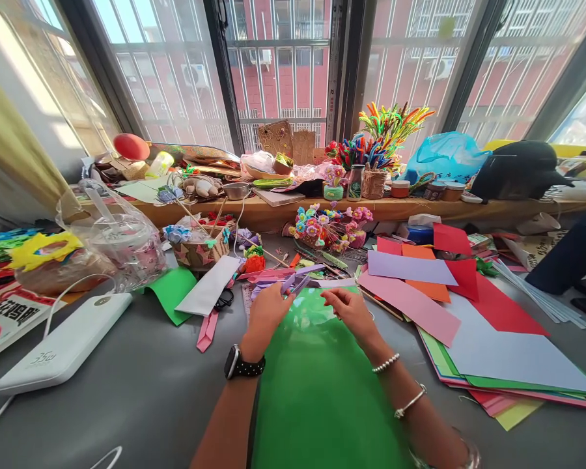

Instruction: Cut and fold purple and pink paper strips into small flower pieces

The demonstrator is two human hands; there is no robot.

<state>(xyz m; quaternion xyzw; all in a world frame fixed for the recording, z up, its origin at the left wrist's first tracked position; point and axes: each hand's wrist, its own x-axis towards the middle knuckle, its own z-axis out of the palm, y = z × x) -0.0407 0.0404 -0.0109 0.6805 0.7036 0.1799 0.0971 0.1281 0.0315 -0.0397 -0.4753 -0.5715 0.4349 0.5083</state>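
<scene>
Above glossy green sheet (317, 384): left hand (268, 311) pinching folded lilac paper strip (295, 281); right hand (351, 309) curled, seemingly gripping nothing; woven basket (198, 254) beyond, holding paper flowers.

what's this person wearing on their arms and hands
Both forearms are bare, with no sleeves in view. The left hand has a black smartwatch with a dark, dotted band on its wrist. The right hand has a thin beaded silver bracelet at the wrist, a plain silver bangle further up, and another silvery piece near the frame's lower edge. No gloves or rings are visible.
</scene>
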